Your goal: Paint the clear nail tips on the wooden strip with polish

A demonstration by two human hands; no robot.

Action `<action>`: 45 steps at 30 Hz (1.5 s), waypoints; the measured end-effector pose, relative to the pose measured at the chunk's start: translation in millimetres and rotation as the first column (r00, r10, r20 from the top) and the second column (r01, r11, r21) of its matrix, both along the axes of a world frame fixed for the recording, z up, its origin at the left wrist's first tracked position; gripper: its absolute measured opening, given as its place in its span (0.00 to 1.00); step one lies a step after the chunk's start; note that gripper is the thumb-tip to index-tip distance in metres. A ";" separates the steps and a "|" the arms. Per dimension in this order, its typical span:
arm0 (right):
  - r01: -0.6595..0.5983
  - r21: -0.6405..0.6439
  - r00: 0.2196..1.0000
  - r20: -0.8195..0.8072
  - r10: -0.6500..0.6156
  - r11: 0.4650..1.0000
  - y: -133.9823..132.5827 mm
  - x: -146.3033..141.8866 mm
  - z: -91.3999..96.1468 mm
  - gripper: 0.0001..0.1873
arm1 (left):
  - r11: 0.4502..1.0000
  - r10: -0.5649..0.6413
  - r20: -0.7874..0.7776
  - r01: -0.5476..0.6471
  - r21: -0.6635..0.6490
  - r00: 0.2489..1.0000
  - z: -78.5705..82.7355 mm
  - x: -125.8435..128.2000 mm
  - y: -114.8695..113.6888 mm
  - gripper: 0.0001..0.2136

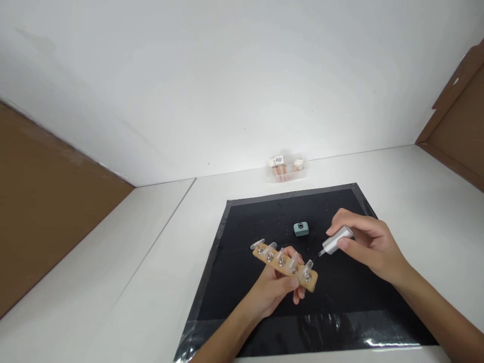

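Note:
My left hand (273,290) is closed around a tan nail display stand (289,268), tilted down to the right. Several clear false nails (293,261) stick up from round silver mounts along it. Between the thumb and fingers of my right hand (368,244) is a nail polish brush (338,240) with a silver cap. Its dark bristle tip points down-left, at or very near the false nail on the right end; whether it touches, I cannot tell. Behind the stand, an open teal nail polish bottle (301,229) stands with its dark neck facing up.
A black mat (249,227) with taped, shiny edges lies on the white table (151,287). Near the white wall, a clear plastic box (287,174) holds several small pinkish items with white tops. Brown cardboard panels (49,201) rise at left and right.

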State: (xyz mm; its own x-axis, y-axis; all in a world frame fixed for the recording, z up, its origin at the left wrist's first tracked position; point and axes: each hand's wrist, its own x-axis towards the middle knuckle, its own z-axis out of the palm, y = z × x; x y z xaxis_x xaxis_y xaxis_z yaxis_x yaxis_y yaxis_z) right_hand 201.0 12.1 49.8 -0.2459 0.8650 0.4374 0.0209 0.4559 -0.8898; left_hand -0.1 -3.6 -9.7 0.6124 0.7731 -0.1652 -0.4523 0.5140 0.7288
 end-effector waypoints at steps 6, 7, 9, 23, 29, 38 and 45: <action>-0.067 0.001 0.997 0.030 0.067 0.998 -0.4 -1.8 0.1 0.05 | 1.000 -0.008 -0.004 0.008 -0.001 1.000 0.5 -0.8 0.0 0.18; -0.048 0.002 0.998 0.046 0.048 0.999 -0.2 -2.0 0.1 0.04 | 1.000 -0.009 0.001 0.009 0.004 1.000 0.1 -0.8 0.0 0.18; -0.007 0.000 0.999 0.048 0.007 1.000 0.4 -1.5 -0.1 0.05 | 1.000 -0.013 0.011 0.013 0.014 1.000 -1.2 -0.9 0.1 0.18; 0.026 -0.065 0.999 0.023 -0.024 0.998 -0.4 -0.9 -1.5 0.07 | 0.999 -0.026 -0.006 0.027 0.030 1.000 -3.1 -0.8 0.0 0.18; -0.127 -0.043 0.992 -0.007 0.127 0.991 -1.5 -3.6 -0.4 0.07 | 0.999 -0.024 -0.038 0.025 0.029 0.999 -0.2 1.0 1.0 0.19; -0.057 -0.028 0.998 0.025 0.058 0.998 -0.9 -4.2 1.2 0.06 | 0.993 -0.059 -0.009 0.059 0.100 0.998 -7.3 1.2 1.8 0.16; 0.026 -0.023 0.993 0.119 -0.023 0.999 -0.1 -4.7 1.4 0.05 | 0.993 -0.037 -0.053 0.043 0.114 0.998 -8.4 1.1 2.3 0.17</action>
